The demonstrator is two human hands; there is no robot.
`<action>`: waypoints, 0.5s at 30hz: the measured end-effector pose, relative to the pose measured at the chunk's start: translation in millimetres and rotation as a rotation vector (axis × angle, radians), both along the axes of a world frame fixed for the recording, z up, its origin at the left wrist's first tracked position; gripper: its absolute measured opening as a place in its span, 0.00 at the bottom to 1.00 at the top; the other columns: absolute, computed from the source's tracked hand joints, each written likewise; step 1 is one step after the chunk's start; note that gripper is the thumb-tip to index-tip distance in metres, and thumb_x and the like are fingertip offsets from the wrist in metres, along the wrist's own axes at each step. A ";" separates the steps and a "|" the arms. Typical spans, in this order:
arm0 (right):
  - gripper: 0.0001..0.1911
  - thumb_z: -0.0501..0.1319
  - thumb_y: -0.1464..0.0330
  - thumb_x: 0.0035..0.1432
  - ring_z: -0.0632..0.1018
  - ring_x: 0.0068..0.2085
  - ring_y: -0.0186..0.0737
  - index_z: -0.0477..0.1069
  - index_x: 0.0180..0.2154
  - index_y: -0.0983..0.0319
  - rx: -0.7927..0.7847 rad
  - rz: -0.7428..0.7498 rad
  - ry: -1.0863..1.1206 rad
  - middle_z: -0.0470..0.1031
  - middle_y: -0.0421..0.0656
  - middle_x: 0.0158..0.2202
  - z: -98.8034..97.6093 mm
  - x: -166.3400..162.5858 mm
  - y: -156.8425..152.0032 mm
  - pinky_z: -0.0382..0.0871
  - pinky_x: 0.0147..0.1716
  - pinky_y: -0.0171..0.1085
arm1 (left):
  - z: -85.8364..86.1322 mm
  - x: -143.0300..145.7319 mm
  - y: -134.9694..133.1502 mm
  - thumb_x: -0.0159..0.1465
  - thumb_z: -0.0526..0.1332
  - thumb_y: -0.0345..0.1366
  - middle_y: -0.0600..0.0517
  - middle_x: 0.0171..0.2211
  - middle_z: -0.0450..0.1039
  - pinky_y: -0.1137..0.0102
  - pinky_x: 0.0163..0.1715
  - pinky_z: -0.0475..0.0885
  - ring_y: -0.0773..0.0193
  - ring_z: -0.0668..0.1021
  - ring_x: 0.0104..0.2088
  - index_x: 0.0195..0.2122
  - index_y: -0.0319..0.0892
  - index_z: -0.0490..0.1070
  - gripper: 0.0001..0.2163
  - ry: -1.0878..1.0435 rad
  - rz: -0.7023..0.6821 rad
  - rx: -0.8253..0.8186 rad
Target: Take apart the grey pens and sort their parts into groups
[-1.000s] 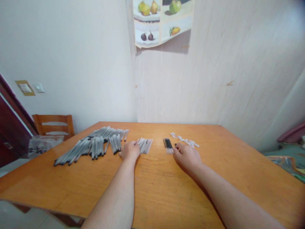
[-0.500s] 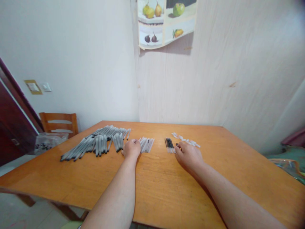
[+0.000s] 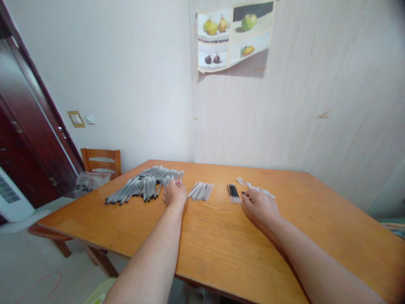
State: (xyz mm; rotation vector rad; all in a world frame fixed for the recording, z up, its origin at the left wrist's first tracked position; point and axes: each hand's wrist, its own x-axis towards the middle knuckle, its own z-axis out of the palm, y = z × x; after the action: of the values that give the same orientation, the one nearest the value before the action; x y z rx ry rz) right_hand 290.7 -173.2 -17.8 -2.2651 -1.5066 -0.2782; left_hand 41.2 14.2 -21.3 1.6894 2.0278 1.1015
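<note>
My left hand (image 3: pixel 175 195) is closed at the right end of a heap of capped, grey-white pens (image 3: pixel 139 183), covering a few of them. Its fingertips are hidden, so whatever it grips cannot be made out. Just right of it lies a row of clear, empty-looking pen barrels (image 3: pixel 201 191). Farther right sits a row of black ink refills (image 3: pixel 233 191) with pale lower ends. Beside those refills, my right hand (image 3: pixel 261 205) rests low with fingers pinched, a small black end showing at the tips. Behind that hand are scattered small white pieces (image 3: pixel 253 186).
The wooden table (image 3: pixel 205 236) reaches back to the wall. A wooden chair (image 3: pixel 101 162) stands at its left, with a clear plastic bag (image 3: pixel 91 182) in front. A fruit poster (image 3: pixel 234 38) hangs on the wall.
The view has turned left. My left hand has moved left, away from the clear barrels and toward the pen heap. My right hand stays by the black refills.
</note>
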 end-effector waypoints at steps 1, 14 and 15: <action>0.19 0.51 0.58 0.64 0.73 0.34 0.42 0.76 0.34 0.58 -0.004 -0.002 0.000 0.77 0.46 0.32 -0.3 0.3 0.4 0.53 0.30 0.36 | 2.3 -5.2 0.4 0.63 0.55 0.43 0.45 0.49 0.75 0.52 0.48 0.67 0.46 0.73 0.51 0.45 0.51 0.74 0.13 0.026 0.011 0.007; 0.21 0.49 0.56 0.65 0.75 0.35 0.43 0.76 0.32 0.58 -0.023 -0.006 0.010 0.78 0.46 0.32 -6.1 3.0 2.6 0.54 0.30 0.37 | -2.1 -44.8 19.6 0.57 0.58 0.50 0.40 0.51 0.72 0.49 0.47 0.68 0.42 0.72 0.52 0.45 0.46 0.72 0.19 0.332 0.048 -0.038; 0.21 0.49 0.55 0.65 0.75 0.35 0.43 0.76 0.32 0.58 -0.027 -0.007 0.009 0.78 0.46 0.32 -6.1 3.2 2.7 0.54 0.30 0.37 | -2.7 -45.7 20.1 0.57 0.58 0.50 0.40 0.51 0.72 0.49 0.47 0.68 0.42 0.72 0.52 0.45 0.46 0.73 0.19 0.342 0.048 -0.042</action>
State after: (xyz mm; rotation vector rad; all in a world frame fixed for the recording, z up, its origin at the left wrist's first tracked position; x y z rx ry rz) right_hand 293.9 -170.4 -23.9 -2.2896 -1.5065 -0.2510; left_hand -4.4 34.2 -24.0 1.9253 2.2839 0.8201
